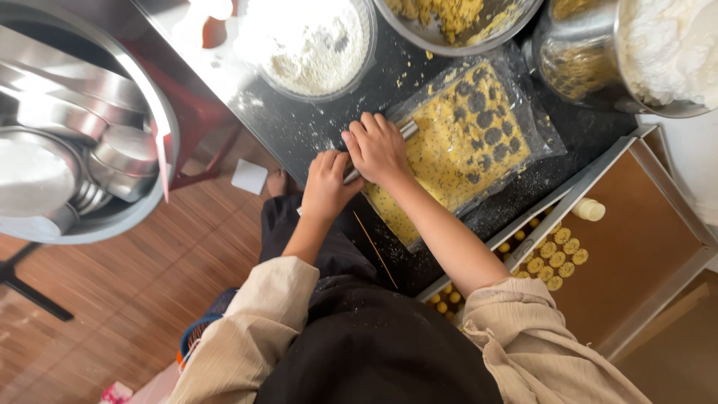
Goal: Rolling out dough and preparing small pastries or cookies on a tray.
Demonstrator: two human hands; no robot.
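Your beige sleeves and black apron fill the bottom of the view; above them both hands sit close together, clamped on a thin metal rolling rod (407, 129). Your left hand (327, 183) grips the near end, your right hand (378, 148) presses down on the middle. The rod lies across the near left edge of a flat clear plastic bag of yellow dough with dark chips (464, 142), which sits on the black speckled counter (299, 127).

Risks: press unevenly and the rod can skid off the slick plastic, or the bag seam can split and squeeze dough out. Crumbs already litter the counter, so the bag may slide.

Room is tight. A glass bowl of white flour (310, 41) stands just beyond your hands, a steel bowl of yellow dough scraps (456, 22) just past the bag, and a steel mixing bowl of white cream (658, 56) to the right. The counter edge runs right at your left wrist, so a slip there drops the rod to the wooden floor (149, 277). An open drawer tray with small round yellow cookies (553, 254) juts out by your right elbow; pulling back could knock it.
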